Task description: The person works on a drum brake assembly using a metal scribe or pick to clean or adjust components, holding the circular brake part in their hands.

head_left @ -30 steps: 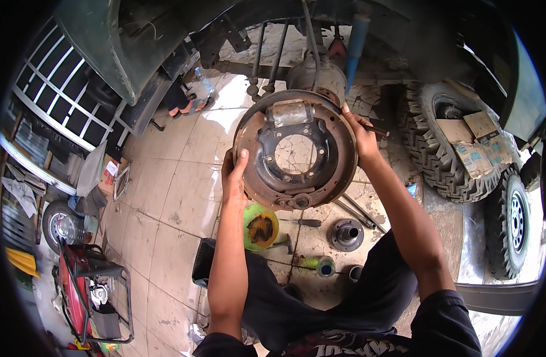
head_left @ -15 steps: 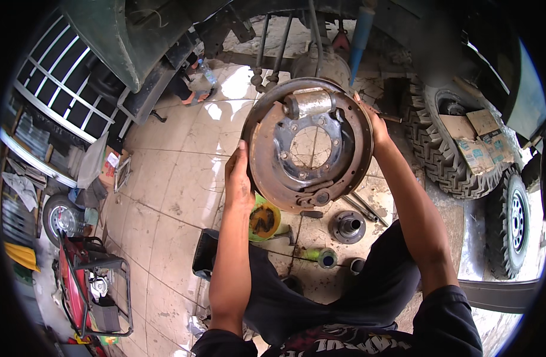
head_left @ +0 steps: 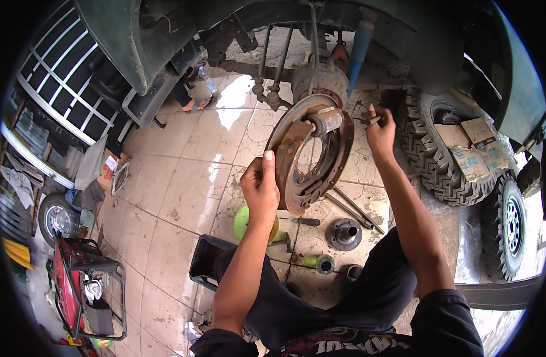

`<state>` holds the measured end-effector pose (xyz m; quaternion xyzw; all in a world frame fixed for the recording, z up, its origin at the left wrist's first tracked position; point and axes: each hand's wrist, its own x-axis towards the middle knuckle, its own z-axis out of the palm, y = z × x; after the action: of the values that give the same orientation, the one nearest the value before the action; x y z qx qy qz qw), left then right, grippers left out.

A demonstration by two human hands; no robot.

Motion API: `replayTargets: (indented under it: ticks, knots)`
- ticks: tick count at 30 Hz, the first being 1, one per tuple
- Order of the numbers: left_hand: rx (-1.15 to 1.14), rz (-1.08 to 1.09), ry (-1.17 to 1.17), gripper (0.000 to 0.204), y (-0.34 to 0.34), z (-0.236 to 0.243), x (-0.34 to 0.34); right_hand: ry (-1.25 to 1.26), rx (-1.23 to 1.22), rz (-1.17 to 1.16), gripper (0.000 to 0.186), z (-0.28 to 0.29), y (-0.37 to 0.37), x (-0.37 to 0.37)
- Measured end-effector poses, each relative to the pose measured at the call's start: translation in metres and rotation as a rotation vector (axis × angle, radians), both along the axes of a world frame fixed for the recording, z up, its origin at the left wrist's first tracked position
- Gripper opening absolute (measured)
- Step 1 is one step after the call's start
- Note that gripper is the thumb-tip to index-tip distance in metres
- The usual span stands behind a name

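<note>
A rusty drum brake backing plate is held up in front of me, turned partly edge-on. It has a large central hole and a silvery wheel cylinder near its top. My left hand is closed on its left rim, thumb upward. My right hand, apart from the plate on its right, has its fingers closed round a short thin rod-like piece; its exact kind is unclear. Just beyond the plate is the axle end under the vehicle.
On the tiles below lie a flanged hub, two metal rods, a screwdriver, a green container and a green bottle. A big tyre and a wheel are at right. A blue cone-tipped object hangs beyond.
The backing plate has turned from facing me to nearly edge-on and shifted slightly right. My right hand has come off its rim; my left still grips it.
</note>
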<state>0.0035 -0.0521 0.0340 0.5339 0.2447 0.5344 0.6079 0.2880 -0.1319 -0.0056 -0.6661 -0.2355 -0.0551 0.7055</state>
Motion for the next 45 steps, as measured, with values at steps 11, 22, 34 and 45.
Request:
replayTargets:
  ticks: [11, 22, 34, 45]
  knots:
    - [0.114, 0.086, 0.192, 0.04, -0.007, -0.008, 0.0, -0.245, -0.243, 0.317, 0.029, 0.096, -0.023, -0.151]
    - [0.031, 0.044, 0.192, 0.044, -0.016, -0.009, 0.021, -0.098, -0.115, 0.389, 0.03, 0.071, -0.005, -0.131]
    - [0.28, 0.154, 0.356, 0.044, 0.006, -0.018, 0.004, -0.192, 0.111, 0.461, 0.034, 0.103, -0.034, -0.12]
    - [0.108, 0.047, 0.059, 0.039, 0.018, -0.016, -0.008, 0.346, 0.305, 0.68, 0.028, 0.077, -0.004, -0.105]
